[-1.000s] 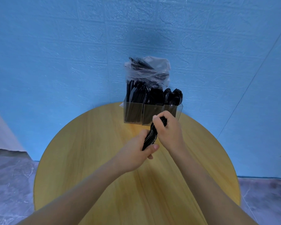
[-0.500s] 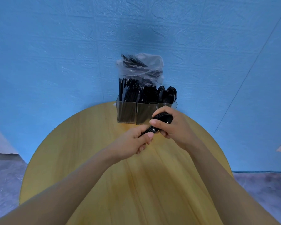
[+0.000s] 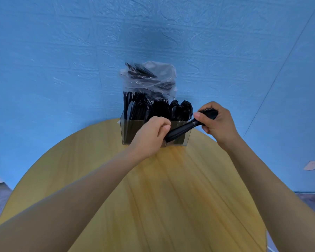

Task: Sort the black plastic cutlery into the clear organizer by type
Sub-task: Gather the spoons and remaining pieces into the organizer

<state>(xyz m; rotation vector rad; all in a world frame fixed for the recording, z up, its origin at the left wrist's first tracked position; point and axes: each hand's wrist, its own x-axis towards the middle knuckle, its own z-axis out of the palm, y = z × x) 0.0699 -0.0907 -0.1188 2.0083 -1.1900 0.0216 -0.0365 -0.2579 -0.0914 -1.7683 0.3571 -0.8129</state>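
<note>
The right hand [image 3: 219,122] clenched the bowl end of a stack of spoons [image 3: 182,130] slanting down-left toward the curled left hand [image 3: 151,136], just before the organizer [image 3: 127,131], its spoon slot nearest the right grip.

You get even, soft light with no harsh glare. A dim shadow sits on the wall [image 3: 160,39] at upper centre. The wide lens bows the table [image 3: 171,197] rim and stretches the frame's lower corners. Focus stays fairly sharp mid-frame.
</note>
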